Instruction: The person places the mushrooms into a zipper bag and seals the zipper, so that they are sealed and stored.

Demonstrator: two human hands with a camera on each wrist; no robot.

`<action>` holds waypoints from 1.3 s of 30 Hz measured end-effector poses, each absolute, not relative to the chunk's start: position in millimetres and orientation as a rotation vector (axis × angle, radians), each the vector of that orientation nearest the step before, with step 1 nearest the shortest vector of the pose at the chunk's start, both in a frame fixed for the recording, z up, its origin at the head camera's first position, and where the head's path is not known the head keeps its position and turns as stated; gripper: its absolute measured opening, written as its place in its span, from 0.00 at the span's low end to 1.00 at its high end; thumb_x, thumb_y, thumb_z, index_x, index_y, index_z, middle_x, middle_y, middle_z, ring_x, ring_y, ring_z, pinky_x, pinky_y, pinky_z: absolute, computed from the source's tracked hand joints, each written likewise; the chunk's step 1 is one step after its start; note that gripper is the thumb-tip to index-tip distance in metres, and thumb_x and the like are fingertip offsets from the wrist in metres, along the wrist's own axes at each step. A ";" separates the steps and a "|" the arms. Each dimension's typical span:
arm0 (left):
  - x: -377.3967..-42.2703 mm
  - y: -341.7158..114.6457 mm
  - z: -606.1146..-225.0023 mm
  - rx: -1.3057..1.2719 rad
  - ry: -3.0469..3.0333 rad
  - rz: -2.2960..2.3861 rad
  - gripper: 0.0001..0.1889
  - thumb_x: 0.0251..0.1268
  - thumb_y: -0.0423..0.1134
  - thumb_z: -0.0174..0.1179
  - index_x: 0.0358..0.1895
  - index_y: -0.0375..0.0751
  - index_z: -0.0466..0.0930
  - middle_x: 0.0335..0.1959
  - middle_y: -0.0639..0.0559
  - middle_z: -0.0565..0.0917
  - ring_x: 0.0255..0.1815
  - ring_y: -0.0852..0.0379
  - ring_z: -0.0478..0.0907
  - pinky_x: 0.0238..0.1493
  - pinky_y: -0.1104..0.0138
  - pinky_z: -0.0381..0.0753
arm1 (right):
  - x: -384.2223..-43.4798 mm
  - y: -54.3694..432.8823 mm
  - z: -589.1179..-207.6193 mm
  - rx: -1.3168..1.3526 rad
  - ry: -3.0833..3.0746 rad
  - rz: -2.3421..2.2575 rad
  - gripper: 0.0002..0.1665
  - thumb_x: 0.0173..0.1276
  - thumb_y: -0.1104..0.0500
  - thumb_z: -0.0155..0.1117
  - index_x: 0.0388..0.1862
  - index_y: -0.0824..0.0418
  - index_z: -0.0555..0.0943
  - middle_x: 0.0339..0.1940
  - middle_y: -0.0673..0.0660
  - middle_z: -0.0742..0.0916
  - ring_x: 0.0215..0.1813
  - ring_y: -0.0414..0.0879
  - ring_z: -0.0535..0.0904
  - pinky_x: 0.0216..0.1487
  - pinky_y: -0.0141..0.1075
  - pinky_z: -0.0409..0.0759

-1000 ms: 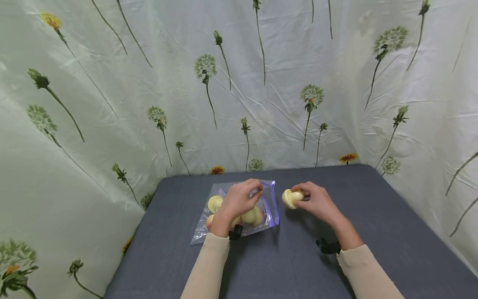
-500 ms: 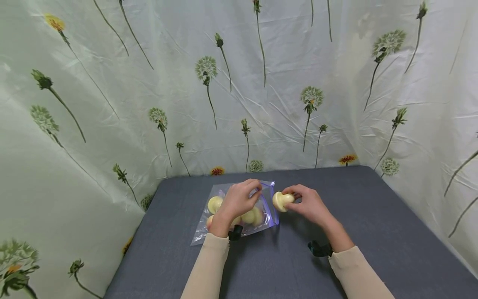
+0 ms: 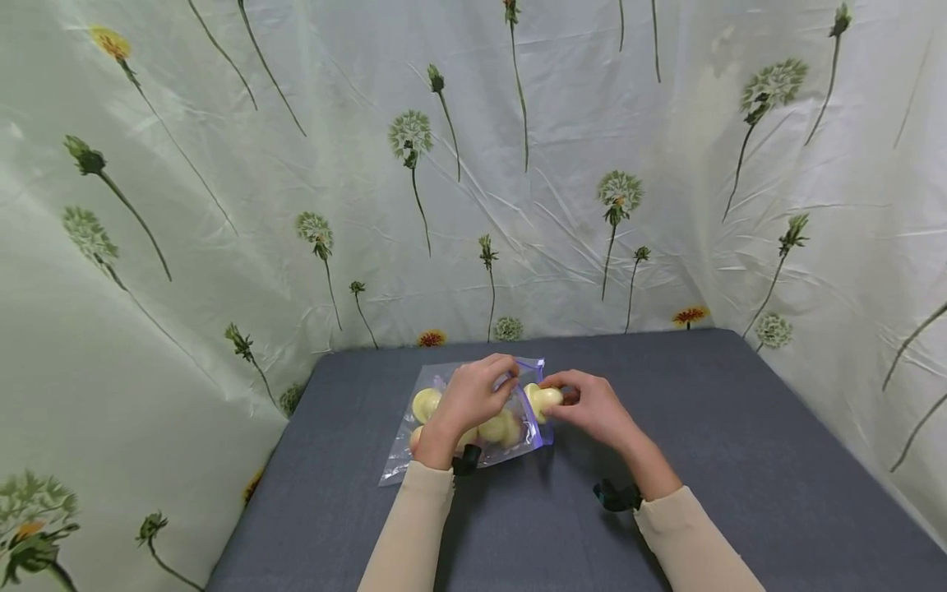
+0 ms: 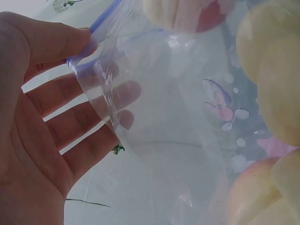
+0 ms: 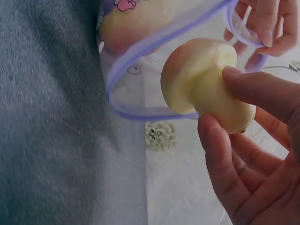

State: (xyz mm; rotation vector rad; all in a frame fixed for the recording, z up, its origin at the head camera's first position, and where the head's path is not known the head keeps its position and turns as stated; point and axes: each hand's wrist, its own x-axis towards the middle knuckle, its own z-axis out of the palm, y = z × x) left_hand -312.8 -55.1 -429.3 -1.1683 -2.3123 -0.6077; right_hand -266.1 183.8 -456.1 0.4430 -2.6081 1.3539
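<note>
A clear zip bag with a purple zip edge lies on the table, several pale yellow mushrooms inside it. My left hand pinches the top edge of its mouth between thumb and forefinger; in the left wrist view the other fingers extend behind the clear plastic. My right hand holds one more mushroom by its stem, thumb on one side and fingers on the other. Its cap, tinged red on one side, points at the bag's open mouth and overlaps the purple edge in the right wrist view.
A dark grey table lies under the bag. Behind and beside it hangs a pale curtain printed with dandelions. Dark bands sit at both wrists, below the light sleeves.
My right hand has carried the mushroom leftward, from beside the bag to its mouth. My left hand has stayed in place, pinching the bag's edge.
</note>
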 end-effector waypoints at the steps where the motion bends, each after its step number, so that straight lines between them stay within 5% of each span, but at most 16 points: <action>1: -313.0 -55.2 -429.2 -1.170 -2.312 -0.609 0.03 0.71 0.37 0.63 0.43 0.46 0.83 0.47 0.58 0.84 0.31 0.63 0.77 0.31 0.67 0.76 | -266.5 181.9 -456.6 0.442 -2.610 1.363 0.21 0.59 0.56 0.80 0.52 0.50 0.86 0.47 0.50 0.86 0.37 0.44 0.83 0.36 0.39 0.82; 39: -315.3 -59.2 -429.5 -1.188 -2.272 -0.635 0.04 0.73 0.34 0.61 0.44 0.47 0.82 0.47 0.57 0.84 0.30 0.62 0.77 0.30 0.66 0.76 | -278.6 145.6 -464.8 0.413 -2.638 1.410 0.20 0.64 0.63 0.73 0.55 0.51 0.85 0.50 0.50 0.87 0.39 0.42 0.84 0.38 0.39 0.84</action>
